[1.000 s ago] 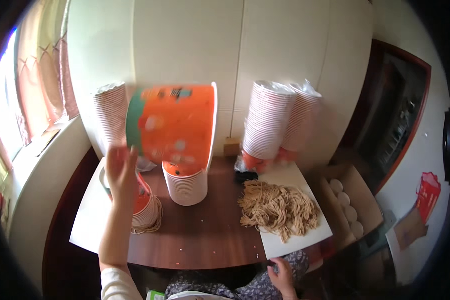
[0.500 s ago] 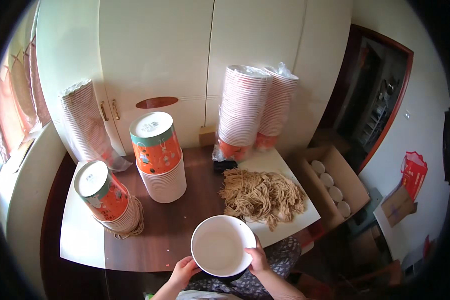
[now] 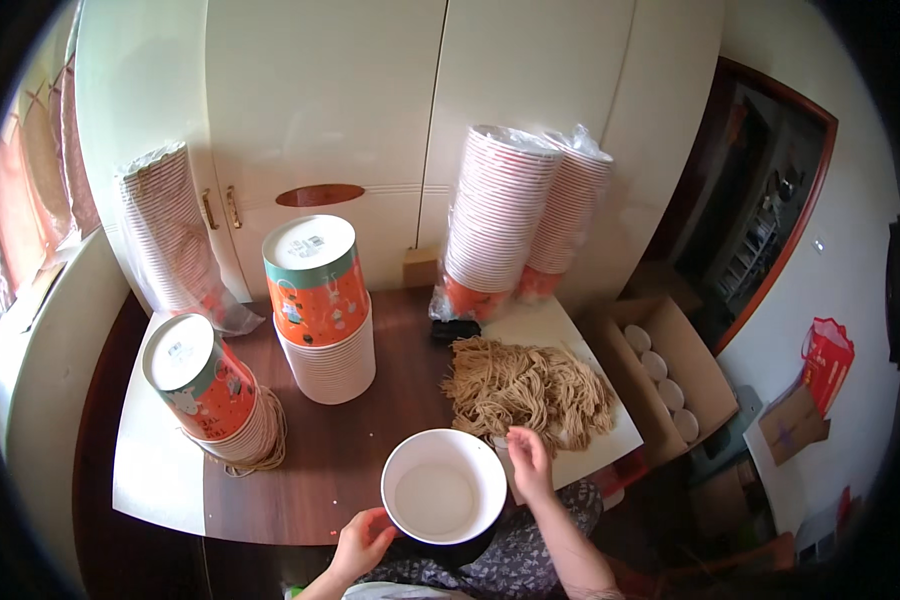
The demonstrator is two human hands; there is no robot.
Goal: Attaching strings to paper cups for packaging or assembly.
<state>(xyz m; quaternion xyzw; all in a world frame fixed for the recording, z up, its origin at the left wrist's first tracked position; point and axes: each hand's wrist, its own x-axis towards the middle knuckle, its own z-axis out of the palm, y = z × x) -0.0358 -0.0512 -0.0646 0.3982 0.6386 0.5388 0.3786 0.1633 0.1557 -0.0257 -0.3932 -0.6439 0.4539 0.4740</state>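
Note:
A white round paper bucket (image 3: 440, 487), its open mouth turned up toward me, is over the table's near edge by my lap. My left hand (image 3: 363, 545) holds it by its lower left side, with the fingers partly hidden behind the wall. My right hand (image 3: 530, 465) is off the bucket, just right of its rim, fingers loosely bent and apart, at the near edge of a heap of tan cords (image 3: 525, 390). Whether the fingertips touch a cord is hard to see. The heap lies on the right part of the table.
Two stacks of upside-down orange-and-green paper buckets, a left stack (image 3: 210, 385) with cords around its base and a middle stack (image 3: 320, 310), stand on the table (image 3: 240, 505). Bagged bucket stacks (image 3: 495, 220) lean on the cupboard. An open carton (image 3: 705, 375) sits at right.
My right hand has let go of the bucket's right rim and moved up and right toward the cords. My left hand keeps the bucket in nearly the same place.

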